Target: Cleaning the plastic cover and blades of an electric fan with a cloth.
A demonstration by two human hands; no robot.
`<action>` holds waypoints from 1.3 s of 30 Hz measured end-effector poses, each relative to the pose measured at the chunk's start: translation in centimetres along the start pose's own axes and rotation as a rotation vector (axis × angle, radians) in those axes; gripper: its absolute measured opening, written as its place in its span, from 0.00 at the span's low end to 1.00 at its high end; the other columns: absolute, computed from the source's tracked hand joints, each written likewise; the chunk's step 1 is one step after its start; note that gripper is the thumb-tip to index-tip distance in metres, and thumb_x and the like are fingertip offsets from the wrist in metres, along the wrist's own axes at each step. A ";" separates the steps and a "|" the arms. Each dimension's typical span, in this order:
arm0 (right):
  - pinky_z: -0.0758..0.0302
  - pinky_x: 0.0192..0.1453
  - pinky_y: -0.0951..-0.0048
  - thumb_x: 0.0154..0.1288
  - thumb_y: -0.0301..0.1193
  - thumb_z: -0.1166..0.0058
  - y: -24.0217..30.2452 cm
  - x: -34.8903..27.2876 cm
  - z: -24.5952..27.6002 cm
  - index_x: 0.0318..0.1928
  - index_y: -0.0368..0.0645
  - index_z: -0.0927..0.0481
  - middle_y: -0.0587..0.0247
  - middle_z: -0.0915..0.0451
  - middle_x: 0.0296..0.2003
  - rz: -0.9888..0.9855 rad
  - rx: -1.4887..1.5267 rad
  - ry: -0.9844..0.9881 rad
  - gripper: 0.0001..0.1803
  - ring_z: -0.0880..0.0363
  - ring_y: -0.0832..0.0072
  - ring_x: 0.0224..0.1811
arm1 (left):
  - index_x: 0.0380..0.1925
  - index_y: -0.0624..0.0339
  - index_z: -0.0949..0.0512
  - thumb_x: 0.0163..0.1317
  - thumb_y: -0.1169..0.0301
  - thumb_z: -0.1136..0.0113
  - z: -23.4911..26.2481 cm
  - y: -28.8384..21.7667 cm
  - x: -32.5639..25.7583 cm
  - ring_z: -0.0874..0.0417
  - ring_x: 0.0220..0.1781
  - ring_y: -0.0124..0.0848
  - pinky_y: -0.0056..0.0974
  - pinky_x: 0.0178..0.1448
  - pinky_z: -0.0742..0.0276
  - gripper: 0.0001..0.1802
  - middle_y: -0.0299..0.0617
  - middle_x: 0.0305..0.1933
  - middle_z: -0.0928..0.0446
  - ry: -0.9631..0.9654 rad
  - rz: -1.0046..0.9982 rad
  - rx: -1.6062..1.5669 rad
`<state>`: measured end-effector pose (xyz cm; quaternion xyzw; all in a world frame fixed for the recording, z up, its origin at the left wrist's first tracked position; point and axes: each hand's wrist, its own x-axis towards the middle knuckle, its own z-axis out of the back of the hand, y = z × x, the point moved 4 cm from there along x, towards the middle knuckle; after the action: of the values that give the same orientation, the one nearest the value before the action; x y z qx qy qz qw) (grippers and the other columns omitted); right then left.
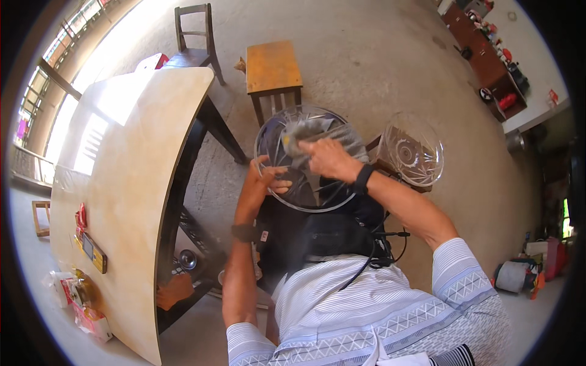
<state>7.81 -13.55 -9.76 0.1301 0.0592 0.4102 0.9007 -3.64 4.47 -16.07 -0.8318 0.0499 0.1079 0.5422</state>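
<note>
Strong daylight comes in here from the upper left, washing out the floor [378, 73] along that side and laying white glare on the pale table [134, 201], whose underside falls into deep shadow. Small highlights streak the clear dish [302, 194]. The right edge is dimmer; outlines bow toward the black rim.

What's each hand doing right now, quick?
Left hand: closed, holding a round clear glass-like dish near its rim.
Right hand: holding a crumpled gray cloth against the dish.
</note>
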 end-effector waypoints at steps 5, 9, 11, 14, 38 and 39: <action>0.20 0.41 0.45 0.55 0.26 0.48 1.0 -2.9 0.3 0.52 0.40 0.20 0.39 0.16 0.29 -0.003 0.067 0.089 0.21 0.15 0.41 0.35 | 0.71 0.64 0.50 0.77 0.68 0.47 -0.2 0.1 0.1 0.10 0.44 0.48 0.41 0.45 0.10 0.31 0.61 0.56 0.21 0.002 0.018 -0.012; 0.21 0.43 0.43 0.58 0.26 0.49 -5.1 -1.5 0.4 0.49 0.37 0.21 0.35 0.16 0.32 -0.201 0.034 -0.051 0.17 0.15 0.40 0.39 | 0.71 0.64 0.51 0.76 0.68 0.47 0.3 0.2 -0.1 0.10 0.44 0.48 0.41 0.45 0.10 0.32 0.61 0.56 0.21 0.017 -0.011 -0.036; 0.21 0.44 0.44 0.59 0.27 0.49 -7.5 -1.0 1.1 0.47 0.36 0.21 0.35 0.16 0.34 -0.225 0.035 -0.090 0.15 0.15 0.41 0.40 | 0.72 0.65 0.52 0.76 0.68 0.48 -0.1 -0.3 -0.3 0.10 0.44 0.48 0.41 0.45 0.10 0.33 0.61 0.56 0.21 -0.001 0.008 0.014; 0.22 0.44 0.44 0.59 0.28 0.49 -6.9 0.6 0.6 0.46 0.35 0.24 0.34 0.17 0.32 -0.212 0.001 -0.049 0.15 0.16 0.39 0.38 | 0.72 0.65 0.52 0.76 0.69 0.48 -0.1 -0.6 -0.2 0.10 0.44 0.48 0.40 0.45 0.10 0.33 0.61 0.56 0.21 0.009 -0.005 0.000; 0.21 0.40 0.46 0.61 0.31 0.50 -7.2 0.2 -0.1 0.37 0.36 0.24 0.40 0.16 0.30 -0.196 -0.076 -0.197 0.10 0.14 0.44 0.35 | 0.72 0.65 0.52 0.77 0.66 0.48 -0.1 -0.2 -0.1 0.10 0.45 0.48 0.42 0.48 0.10 0.33 0.61 0.57 0.21 0.020 -0.025 0.012; 0.21 0.39 0.46 0.60 0.30 0.48 -7.0 0.8 -0.1 0.38 0.36 0.23 0.40 0.16 0.30 -0.205 -0.030 -0.152 0.10 0.14 0.44 0.35 | 0.72 0.65 0.53 0.76 0.66 0.48 0.0 -0.3 -0.1 0.10 0.45 0.48 0.42 0.48 0.10 0.33 0.61 0.57 0.21 0.029 -0.030 0.010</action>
<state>13.37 -17.35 -11.81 0.1406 -0.0026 0.3056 0.9417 -3.66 4.61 -15.83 -0.8313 0.0457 0.0876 0.5470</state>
